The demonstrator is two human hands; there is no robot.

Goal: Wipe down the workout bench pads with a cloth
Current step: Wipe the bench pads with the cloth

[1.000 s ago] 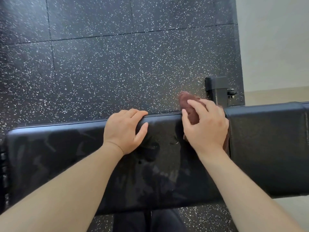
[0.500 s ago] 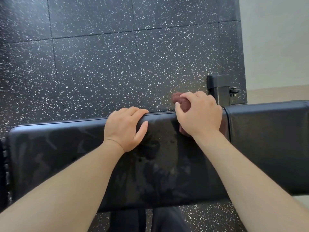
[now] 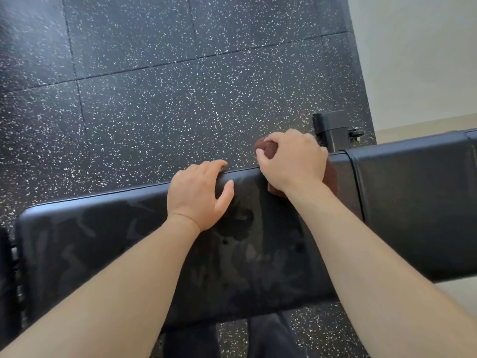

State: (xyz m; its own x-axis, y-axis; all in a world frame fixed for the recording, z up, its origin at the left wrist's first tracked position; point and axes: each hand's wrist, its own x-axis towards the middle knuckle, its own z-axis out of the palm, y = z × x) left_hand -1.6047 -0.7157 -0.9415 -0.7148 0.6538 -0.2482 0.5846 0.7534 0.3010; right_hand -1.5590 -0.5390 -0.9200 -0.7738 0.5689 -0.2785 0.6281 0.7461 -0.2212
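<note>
A long black bench pad [image 3: 108, 249] lies across the view, with damp streaks on its top. A second black pad [image 3: 418, 202] adjoins it on the right. My right hand [image 3: 291, 161] grips a dark red-brown cloth [image 3: 331, 178] at the far edge of the long pad, near the seam between the pads. The cloth bulges out past my fingers over the edge and is mostly hidden under my hand. My left hand [image 3: 198, 195] holds the pad's far edge just left of it, fingers curled over the rim and thumb on top.
Black speckled rubber floor tiles [image 3: 180, 99] lie beyond the bench. A black metal frame post with a knob [image 3: 335, 130] stands behind the seam. A pale wall and beige floor [image 3: 418, 73] are at the right. Dark bench frame parts [image 3: 7, 267] show at the left edge.
My right hand has slid with the cloth from the pad's top toward and over its far edge. My left hand has stayed on the edge.
</note>
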